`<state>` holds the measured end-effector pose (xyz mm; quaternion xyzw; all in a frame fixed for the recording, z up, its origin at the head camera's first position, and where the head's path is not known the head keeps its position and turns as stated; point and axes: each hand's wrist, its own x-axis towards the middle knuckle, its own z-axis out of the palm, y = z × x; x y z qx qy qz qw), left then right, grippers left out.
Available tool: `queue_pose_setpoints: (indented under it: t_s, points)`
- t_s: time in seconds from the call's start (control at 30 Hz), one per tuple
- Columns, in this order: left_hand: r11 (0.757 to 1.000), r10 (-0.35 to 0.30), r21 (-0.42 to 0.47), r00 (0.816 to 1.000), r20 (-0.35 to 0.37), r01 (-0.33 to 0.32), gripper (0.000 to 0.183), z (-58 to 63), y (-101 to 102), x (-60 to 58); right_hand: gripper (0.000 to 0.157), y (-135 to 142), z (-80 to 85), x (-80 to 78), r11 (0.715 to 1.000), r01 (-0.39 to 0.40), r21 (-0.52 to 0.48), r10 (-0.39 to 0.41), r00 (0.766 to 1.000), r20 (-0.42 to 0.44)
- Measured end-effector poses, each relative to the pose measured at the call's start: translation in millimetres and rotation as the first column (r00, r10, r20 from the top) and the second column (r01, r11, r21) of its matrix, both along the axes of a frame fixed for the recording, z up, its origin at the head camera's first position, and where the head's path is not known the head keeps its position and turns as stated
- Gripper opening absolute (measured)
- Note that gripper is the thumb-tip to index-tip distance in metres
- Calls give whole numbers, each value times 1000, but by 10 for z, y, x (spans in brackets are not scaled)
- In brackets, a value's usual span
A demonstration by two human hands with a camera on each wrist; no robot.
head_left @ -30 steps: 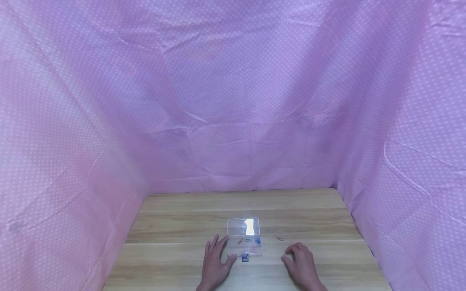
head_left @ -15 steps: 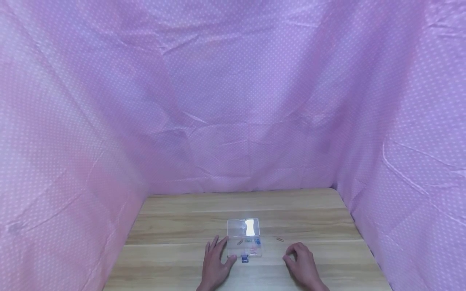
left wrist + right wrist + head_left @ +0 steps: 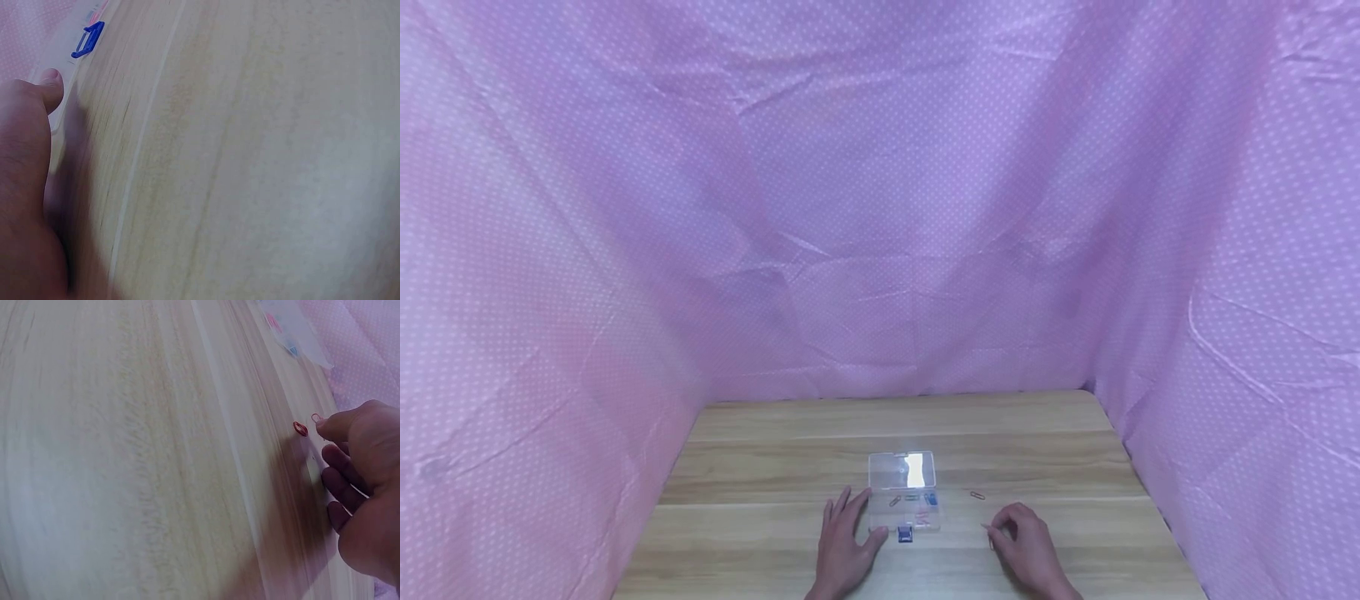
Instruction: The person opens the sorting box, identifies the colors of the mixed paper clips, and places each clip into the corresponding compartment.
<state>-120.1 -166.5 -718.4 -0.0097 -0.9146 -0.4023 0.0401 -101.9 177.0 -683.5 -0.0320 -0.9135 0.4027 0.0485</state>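
A clear plastic box [image 3: 883, 518] lies with its lid [image 3: 887, 471] folded back. Its blue latch [image 3: 905, 535] juts from the near side. My left hand [image 3: 844, 550] rests at the box's left end, fingers fairly straight, thumb at the near edge; the left wrist view shows the thumb [image 3: 53, 87] beside the latch [image 3: 87, 39]. My right hand [image 3: 1024, 546] pinches a reddish paper clip [image 3: 315, 417] between thumb and fingertips, one loop sticking out. Another red paper clip [image 3: 300, 429] lies on the table just by that thumb.
Inside the box sit an orange clip [image 3: 895, 501], a green clip [image 3: 912, 497], blue clips [image 3: 931, 500] and pink clips [image 3: 922, 517]. One more paper clip [image 3: 977, 495] lies on the wood table [image 3: 760, 467], right of the box. Pink dotted cloth [image 3: 865, 317] hangs around the table.
My right hand has shifted slightly right. The end of a pinched paper clip now shows past its fingertips, and another clip shows beneath them. My left hand stays in place.
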Motion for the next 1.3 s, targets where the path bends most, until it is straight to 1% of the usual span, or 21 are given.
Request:
queue_pose_setpoints:
  t_s: [0.13,0.23,0.4,0.57,0.67,0.77,0.83,0.9,0.97,1.07,1.13,1.27,1.3]
  points:
    - [1000,-1,-17,1000,-17,0,72,12,8,10,16,17,29,-8,999,12,-45,-12,1000,7]
    - [1000,-3,-25,999,-34,2,72,24,13,10,13,10,54,-25,996,16,-92,-18,1000,-11]
    - [1000,-1,-27,999,-49,-1,71,20,18,4,16,-46,92,-73,993,11,-119,-19,998,-65]
    - [999,1,-44,996,-85,-4,70,-9,19,4,16,-124,153,-120,990,-8,-138,0,998,-55]
    - [999,3,-37,997,-74,-6,71,-13,18,2,19,-180,191,-147,987,-18,-158,9,999,-53]
    - [1000,1,-27,998,-68,-3,71,-9,17,1,21,-246,217,-178,985,-46,-169,32,996,-86]
    - [1000,1,-21,997,-79,-2,70,-10,17,2,21,-290,227,-197,983,-70,-168,51,992,-112]
    - [1000,-2,-28,995,-97,0,70,-15,16,3,22,-333,227,-216,984,-92,-154,71,988,-135]
    - [1000,-2,-26,996,-90,-1,70,-22,13,2,23,-371,226,-231,984,-106,-144,86,986,-143]
    - [1000,4,-17,998,-68,-5,71,-23,11,2,23,-425,227,-249,982,-128,-138,109,985,-137]
    - [1000,4,-18,997,-71,-5,71,-25,11,3,22,-461,232,-260,980,-143,-137,127,985,-120]
    - [999,6,-35,993,-119,-10,70,-32,17,9,18,-531,237,-280,975,-175,-140,163,982,-93]
    - [999,8,-35,993,-120,-12,70,-31,17,12,17,-548,237,-284,974,-180,-137,169,982,-87]
